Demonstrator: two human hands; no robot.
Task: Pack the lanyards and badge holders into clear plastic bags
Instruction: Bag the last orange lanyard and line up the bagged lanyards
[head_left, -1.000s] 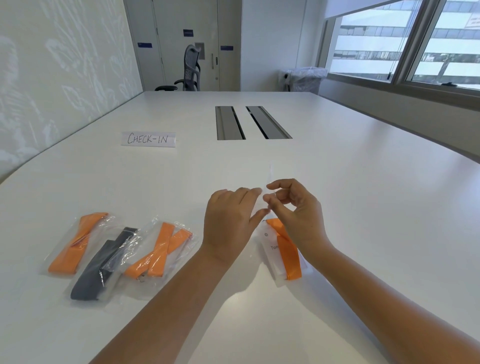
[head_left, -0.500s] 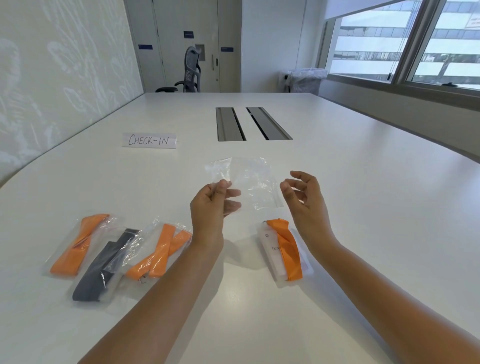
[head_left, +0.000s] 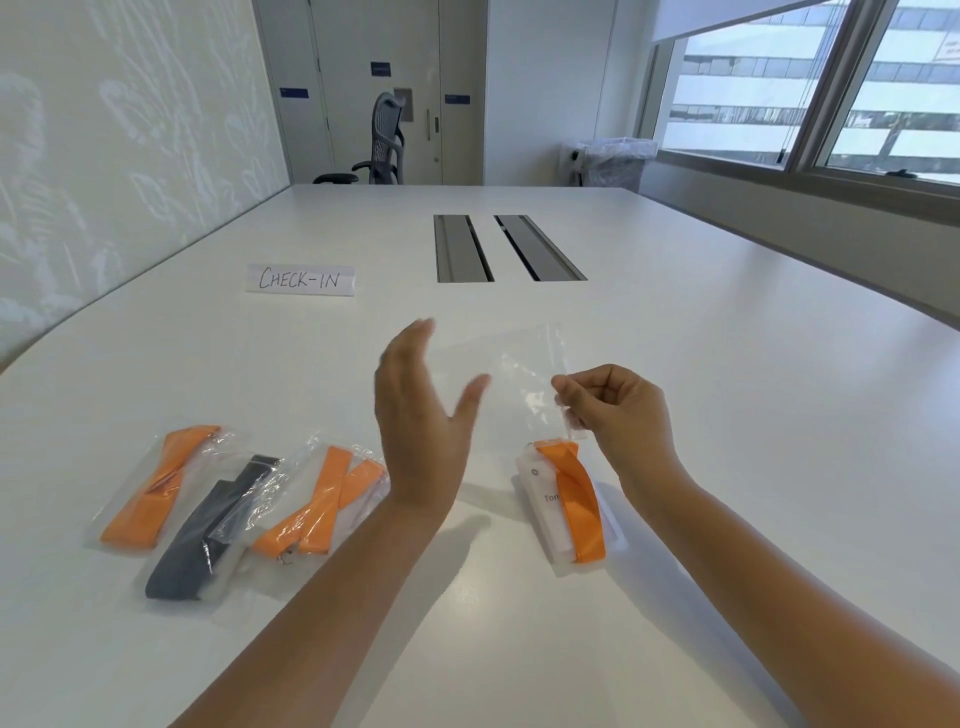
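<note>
A clear plastic bag (head_left: 511, 376) hangs in the air above the white table (head_left: 727, 415). My right hand (head_left: 615, 415) pinches its right edge. My left hand (head_left: 423, 410) is just left of the bag, fingers straight and thumb spread, holding nothing. Under the bag lies a white badge holder (head_left: 543, 506) with an orange lanyard (head_left: 576, 499) folded over it, unbagged. At the left lie three filled bags: one with an orange lanyard (head_left: 163, 483), one with a dark grey lanyard (head_left: 208, 525), one with an orange lanyard (head_left: 322, 499).
A paper sign reading CHECK-IN (head_left: 300, 279) stands farther back on the table. Two grey cable hatches (head_left: 506, 248) are set in the table's middle. An office chair (head_left: 382, 140) and a lined bin (head_left: 615, 162) stand beyond the far end.
The bag passed from my left hand to my right hand, which now pinches its right edge. My left hand let go and opened beside it.
</note>
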